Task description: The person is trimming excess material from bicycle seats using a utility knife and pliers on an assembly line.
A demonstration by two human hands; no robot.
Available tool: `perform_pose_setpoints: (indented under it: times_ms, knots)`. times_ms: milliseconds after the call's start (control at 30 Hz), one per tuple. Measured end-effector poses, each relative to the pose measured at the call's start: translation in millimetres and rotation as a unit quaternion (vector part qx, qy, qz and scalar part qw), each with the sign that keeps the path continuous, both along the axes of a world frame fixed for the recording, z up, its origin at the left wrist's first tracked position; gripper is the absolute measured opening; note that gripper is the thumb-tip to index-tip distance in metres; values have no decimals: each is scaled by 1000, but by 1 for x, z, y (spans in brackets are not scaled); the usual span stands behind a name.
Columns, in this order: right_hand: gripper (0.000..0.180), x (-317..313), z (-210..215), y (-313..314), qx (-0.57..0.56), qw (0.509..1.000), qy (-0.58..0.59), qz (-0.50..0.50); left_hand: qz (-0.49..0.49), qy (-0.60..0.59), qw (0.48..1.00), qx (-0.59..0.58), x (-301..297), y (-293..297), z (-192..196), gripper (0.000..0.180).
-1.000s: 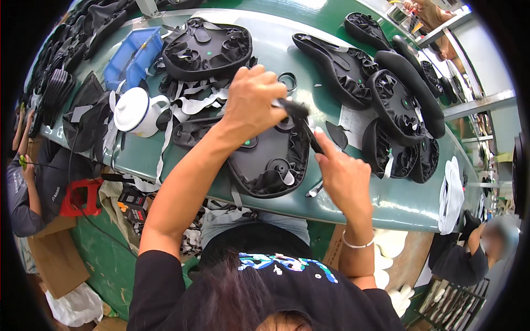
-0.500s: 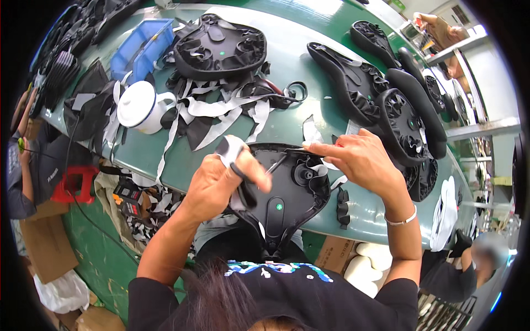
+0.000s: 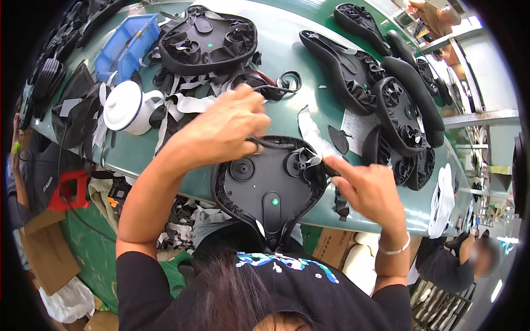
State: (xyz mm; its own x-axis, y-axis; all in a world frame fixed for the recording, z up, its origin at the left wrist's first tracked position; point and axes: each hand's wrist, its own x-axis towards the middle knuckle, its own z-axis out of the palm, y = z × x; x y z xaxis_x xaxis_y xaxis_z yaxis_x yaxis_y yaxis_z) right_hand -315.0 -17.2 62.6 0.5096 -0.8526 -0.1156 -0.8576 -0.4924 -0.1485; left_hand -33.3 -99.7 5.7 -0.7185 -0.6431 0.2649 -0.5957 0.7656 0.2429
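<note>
We find the black seat shell (image 3: 251, 193) at the near edge of the table (image 3: 419, 212), hollow side up, its long axis pointing toward the person, narrow end nearest. The left hand (image 3: 234, 127) sits over its far-left rim, fingers curled beside a dark strip (image 3: 276, 144); the right hand (image 3: 367, 190) is bent at the far-right rim. We cannot tell what either grips. Compared with half a second ago, the left hand has moved farther out, exposing the shell's left round boss (image 3: 242, 169).
</note>
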Motion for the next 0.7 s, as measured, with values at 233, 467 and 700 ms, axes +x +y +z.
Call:
perform_pose_setpoints:
  times_ms: [233, 467, 700]
  knots:
    - [42, -3, 8, -21, 62, 997, -50, 9, -163, 208, 883, 387, -19, 28, -20, 19]
    - [37, 2, 4, -45, 30, 994, -8, 103, -141, 410, 793, 427, -25, 16, -28, 11]
    - [46, 0, 2, 17, 39, 997, 70, -18, -12, 609, 654, 449, -55, -9, -3, 21]
